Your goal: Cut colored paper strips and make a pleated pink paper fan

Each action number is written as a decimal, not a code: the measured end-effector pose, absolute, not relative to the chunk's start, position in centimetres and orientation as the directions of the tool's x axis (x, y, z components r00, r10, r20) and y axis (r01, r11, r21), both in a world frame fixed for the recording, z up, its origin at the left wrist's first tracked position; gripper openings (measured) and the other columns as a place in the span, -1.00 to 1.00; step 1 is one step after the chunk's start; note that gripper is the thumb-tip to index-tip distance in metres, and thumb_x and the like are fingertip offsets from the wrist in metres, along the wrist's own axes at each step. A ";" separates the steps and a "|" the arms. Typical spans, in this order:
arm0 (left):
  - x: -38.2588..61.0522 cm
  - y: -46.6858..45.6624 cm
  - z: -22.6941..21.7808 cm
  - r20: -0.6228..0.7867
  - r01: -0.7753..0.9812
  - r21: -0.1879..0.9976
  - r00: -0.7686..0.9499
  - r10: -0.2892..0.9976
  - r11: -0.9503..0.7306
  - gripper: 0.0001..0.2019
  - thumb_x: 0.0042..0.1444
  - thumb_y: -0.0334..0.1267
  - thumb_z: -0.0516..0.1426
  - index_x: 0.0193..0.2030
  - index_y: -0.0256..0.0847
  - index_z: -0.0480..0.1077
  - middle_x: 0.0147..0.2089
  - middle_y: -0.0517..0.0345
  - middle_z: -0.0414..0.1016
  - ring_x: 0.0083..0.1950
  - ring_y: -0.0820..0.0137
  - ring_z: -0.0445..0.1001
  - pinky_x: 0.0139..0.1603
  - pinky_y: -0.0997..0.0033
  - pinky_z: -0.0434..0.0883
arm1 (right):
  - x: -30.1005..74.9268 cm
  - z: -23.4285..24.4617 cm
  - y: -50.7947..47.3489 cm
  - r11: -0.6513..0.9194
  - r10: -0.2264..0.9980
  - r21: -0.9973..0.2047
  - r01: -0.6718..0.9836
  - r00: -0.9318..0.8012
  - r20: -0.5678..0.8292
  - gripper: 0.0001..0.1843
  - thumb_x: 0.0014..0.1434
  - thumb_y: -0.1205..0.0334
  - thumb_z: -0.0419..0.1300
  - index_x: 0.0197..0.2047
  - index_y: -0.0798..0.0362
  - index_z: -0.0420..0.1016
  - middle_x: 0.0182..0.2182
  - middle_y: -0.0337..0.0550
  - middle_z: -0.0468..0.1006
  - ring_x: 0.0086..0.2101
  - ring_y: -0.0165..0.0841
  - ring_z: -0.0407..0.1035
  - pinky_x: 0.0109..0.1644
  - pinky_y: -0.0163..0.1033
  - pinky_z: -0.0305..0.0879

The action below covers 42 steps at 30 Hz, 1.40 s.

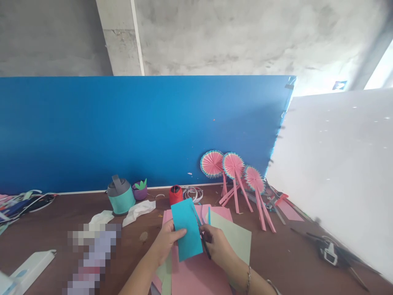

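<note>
Pinching the turquoise rectangular paper sheet (186,229) at its eight-o'clock edge, the left hand (166,243) holds it above the brown table (129,241). The right hand (218,247) is closed round dark scissors (205,244) cutting at three o'clock. With only one side held, the sheet could flex and the cut wander or tear.

Legible text: none in this view.
Small blue sign (340,85), far wall, upper right: carries a white mark, too small to read.
White box (32,266), table, lower left: faint bluish marking on its near end, too blurred to read.
Pixelated patch (92,254), table, left of centre: nothing can be made out.
Blue card (186,229), centre: plain colour on the face shown.
</note>
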<state>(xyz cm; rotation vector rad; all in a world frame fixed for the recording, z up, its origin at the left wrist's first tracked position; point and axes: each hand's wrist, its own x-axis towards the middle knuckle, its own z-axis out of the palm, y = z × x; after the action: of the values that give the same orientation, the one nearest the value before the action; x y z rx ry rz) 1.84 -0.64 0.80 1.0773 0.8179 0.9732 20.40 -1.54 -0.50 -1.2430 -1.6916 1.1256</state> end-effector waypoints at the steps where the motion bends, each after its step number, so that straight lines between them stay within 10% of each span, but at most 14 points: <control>1: 1.8 -0.7 0.8 -0.078 -0.232 0.958 0.361 0.929 0.171 -0.61 -0.11 -0.13 0.29 -0.13 -0.27 0.48 -0.16 -0.07 0.59 -0.15 0.13 0.54 -0.14 0.23 0.42 | 20.4 -0.5 -1.5 0.142 0.966 -0.940 0.311 -0.252 0.063 -0.89 -0.04 0.27 0.06 -0.43 0.11 0.35 -0.70 -0.39 0.17 -0.66 -0.54 -0.04 -0.61 -0.40 -0.11; 42: 1.9 -0.5 0.4 -0.044 -0.192 0.970 0.459 0.888 0.147 -0.56 -0.16 -0.16 0.32 -0.11 -0.29 0.49 -0.14 -0.05 0.58 -0.10 0.11 0.51 -0.07 0.22 0.38 | 20.4 -1.6 -1.0 0.082 0.978 -0.962 0.261 -0.207 0.028 -0.82 -0.14 0.32 0.01 -0.41 0.07 0.36 -0.73 -0.40 0.21 -0.70 -0.49 0.13 -0.67 -0.41 -0.01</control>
<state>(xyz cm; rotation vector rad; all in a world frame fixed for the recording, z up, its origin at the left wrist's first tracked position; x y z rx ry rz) 1.91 -0.54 0.39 1.1634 0.7543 0.8926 20.44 -1.03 -1.64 -1.2608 -1.5891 1.1742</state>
